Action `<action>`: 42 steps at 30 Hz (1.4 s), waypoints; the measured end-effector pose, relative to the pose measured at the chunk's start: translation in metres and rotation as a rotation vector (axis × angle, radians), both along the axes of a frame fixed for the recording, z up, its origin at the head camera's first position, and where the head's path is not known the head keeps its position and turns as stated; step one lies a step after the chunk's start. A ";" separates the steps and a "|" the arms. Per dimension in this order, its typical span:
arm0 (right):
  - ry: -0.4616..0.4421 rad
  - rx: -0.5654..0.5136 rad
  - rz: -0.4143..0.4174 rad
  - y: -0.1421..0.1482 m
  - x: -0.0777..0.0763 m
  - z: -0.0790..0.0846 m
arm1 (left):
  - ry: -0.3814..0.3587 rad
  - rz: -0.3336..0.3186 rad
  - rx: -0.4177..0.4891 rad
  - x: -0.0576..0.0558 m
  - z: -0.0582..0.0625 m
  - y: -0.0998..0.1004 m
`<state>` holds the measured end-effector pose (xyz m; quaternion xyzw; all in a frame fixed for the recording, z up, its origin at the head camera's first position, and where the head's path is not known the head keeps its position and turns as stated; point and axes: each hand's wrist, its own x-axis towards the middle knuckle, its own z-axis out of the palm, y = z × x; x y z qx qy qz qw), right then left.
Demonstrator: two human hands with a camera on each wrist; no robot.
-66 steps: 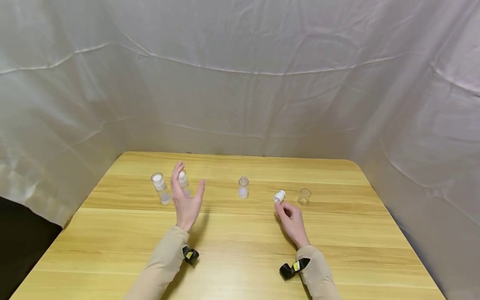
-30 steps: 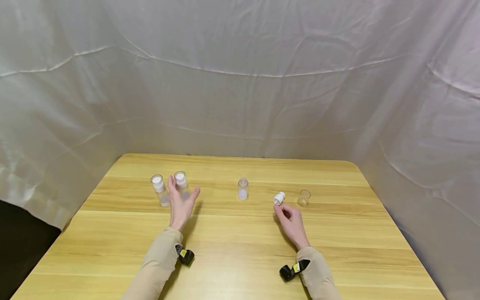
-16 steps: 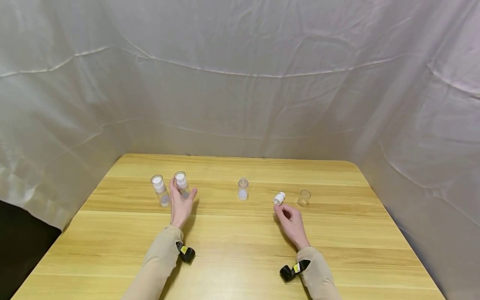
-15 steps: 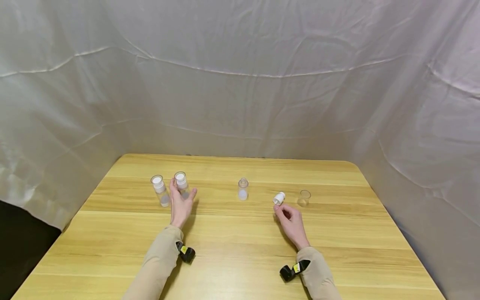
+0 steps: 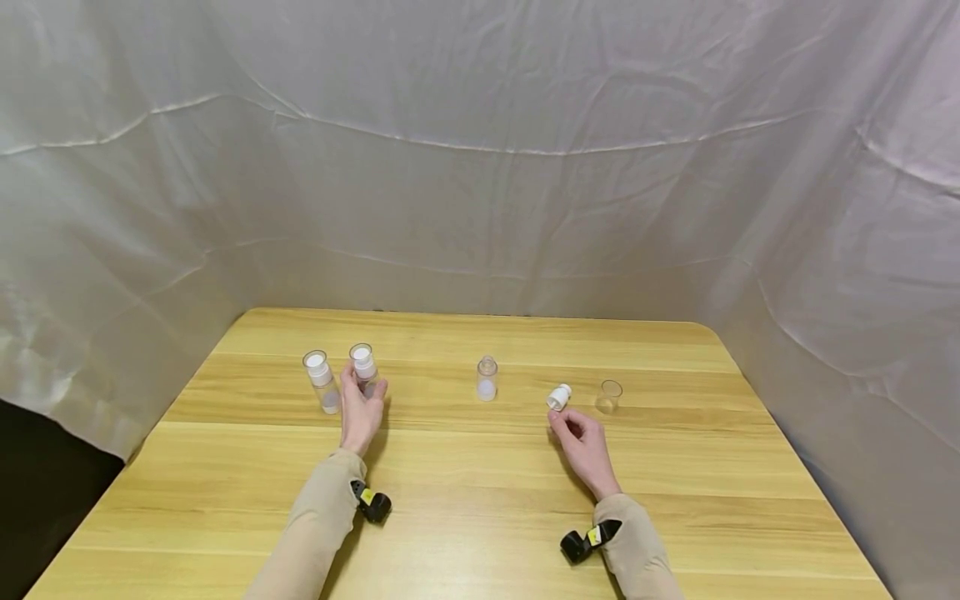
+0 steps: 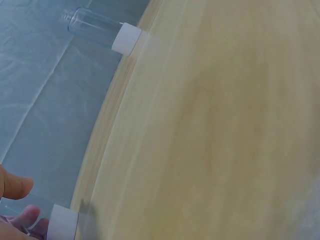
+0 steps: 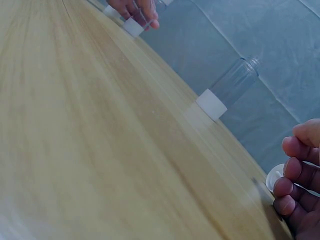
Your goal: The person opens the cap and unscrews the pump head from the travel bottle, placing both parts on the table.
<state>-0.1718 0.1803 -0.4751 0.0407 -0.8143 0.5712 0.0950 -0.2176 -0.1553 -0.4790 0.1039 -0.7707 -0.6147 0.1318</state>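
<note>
In the head view my left hand (image 5: pixel 362 417) holds the lower clear body of a white-topped pump bottle (image 5: pixel 363 363). Through that body the left wrist view shows the fingertips behind it, the thumb (image 6: pixel 17 186) lying in front. A matching pump bottle (image 5: pixel 321 379) stands just to its left. My right hand (image 5: pixel 583 448) rests low over the table, fingers loosely curled. Its fingertips are at the near rim of a white pump head (image 5: pixel 558 397) that lies tilted with its opening towards me; whether they touch is unclear. In the right wrist view the fingers partly cover this pump head (image 7: pixel 275 177).
A clear bottle (image 5: pixel 487 380) with a bare threaded neck and white base stands upright mid-table. A clear cap (image 5: pixel 609 397) stands right of the pump head. Grey fabric (image 5: pixel 480 200) hangs behind the wooden table (image 5: pixel 480 500) and along its sides.
My left hand has come down from above and left, then closed its thumb and fingers in on the second pump bottle. The right hand and the other things have stayed put.
</note>
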 end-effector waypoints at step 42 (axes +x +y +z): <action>0.035 -0.011 0.000 0.009 -0.016 -0.035 | 0.018 -0.515 -0.043 0.041 0.002 0.065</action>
